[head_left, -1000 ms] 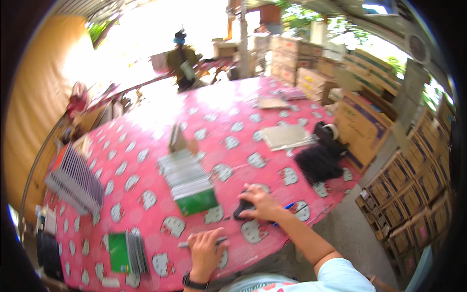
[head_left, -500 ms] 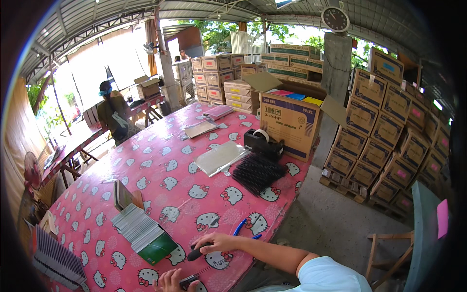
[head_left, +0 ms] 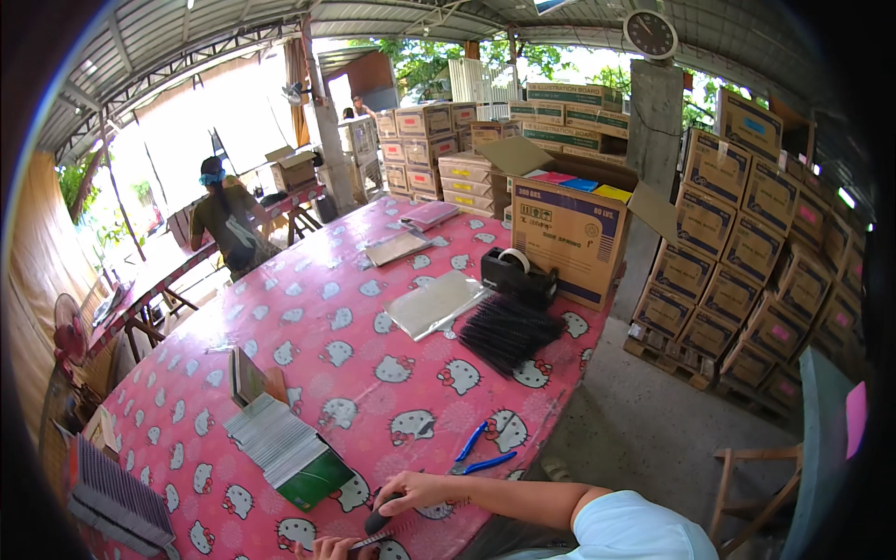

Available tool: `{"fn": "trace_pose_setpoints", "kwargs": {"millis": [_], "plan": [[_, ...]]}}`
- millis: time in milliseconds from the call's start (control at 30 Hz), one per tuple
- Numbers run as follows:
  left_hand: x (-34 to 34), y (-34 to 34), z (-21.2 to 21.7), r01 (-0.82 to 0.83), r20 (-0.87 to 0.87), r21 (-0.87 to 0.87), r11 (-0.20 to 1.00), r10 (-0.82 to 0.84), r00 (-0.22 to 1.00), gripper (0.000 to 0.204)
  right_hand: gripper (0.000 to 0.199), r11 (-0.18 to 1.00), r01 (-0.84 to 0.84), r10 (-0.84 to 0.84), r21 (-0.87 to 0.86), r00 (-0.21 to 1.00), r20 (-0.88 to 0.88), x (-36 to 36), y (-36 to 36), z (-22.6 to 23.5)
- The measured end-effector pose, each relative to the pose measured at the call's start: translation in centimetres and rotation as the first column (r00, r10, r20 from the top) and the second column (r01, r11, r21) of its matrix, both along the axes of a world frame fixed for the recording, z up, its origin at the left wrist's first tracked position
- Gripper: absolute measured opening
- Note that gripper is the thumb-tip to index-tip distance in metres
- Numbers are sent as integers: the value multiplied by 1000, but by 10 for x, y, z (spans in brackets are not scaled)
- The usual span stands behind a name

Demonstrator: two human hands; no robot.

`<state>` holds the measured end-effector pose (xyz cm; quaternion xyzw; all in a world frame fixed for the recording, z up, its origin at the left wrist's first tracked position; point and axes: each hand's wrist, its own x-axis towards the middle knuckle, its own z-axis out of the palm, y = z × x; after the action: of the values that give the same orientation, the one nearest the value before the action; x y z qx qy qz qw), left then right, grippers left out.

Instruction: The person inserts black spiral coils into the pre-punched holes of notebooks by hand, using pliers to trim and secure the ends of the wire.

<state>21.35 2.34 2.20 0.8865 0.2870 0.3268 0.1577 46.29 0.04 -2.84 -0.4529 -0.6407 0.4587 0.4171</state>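
My right hand [head_left: 413, 490] reaches in from the lower right, its fingers closed on a dark rounded object [head_left: 376, 523] whose kind I cannot make out. My left hand [head_left: 329, 549] shows only in part at the lower edge, fingers bent together beside a thin greyish strip under the dark object; what it grips is mostly hidden. Pliers with blue handles [head_left: 485, 462] lie spread beyond my right forearm. Left of my hands, a fanned row of booklets [head_left: 280, 439] ends in a green cover [head_left: 317, 481].
Black plastic spirals [head_left: 509, 331] are heaped by a tape dispenser [head_left: 513, 275], clear sheets [head_left: 434, 306] and an open carton [head_left: 565, 238] on the pink table. Spiral-bound books [head_left: 117, 495] stand at left. Stacked boxes [head_left: 714, 233] line the right; a co-worker [head_left: 229, 219] stands far left.
My right hand has come slightly down toward the left hand, bringing the dark object closer to it. My left hand has dropped lower, its fingers now bunched. The pliers show more fully.
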Motion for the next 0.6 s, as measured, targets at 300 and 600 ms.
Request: {"fn": "trace_pose_setpoints", "kwargs": {"millis": [300,600], "plan": [[-6,2,-6,-208,-103,-321,924,184,978,59,48,929,-367,348,52,814,-465,-9,6,19],[-18,10,-58,-184,402,-381,906,341,850,107,61,927,-366,311,-86,874,-374,-20,6,18]]}}
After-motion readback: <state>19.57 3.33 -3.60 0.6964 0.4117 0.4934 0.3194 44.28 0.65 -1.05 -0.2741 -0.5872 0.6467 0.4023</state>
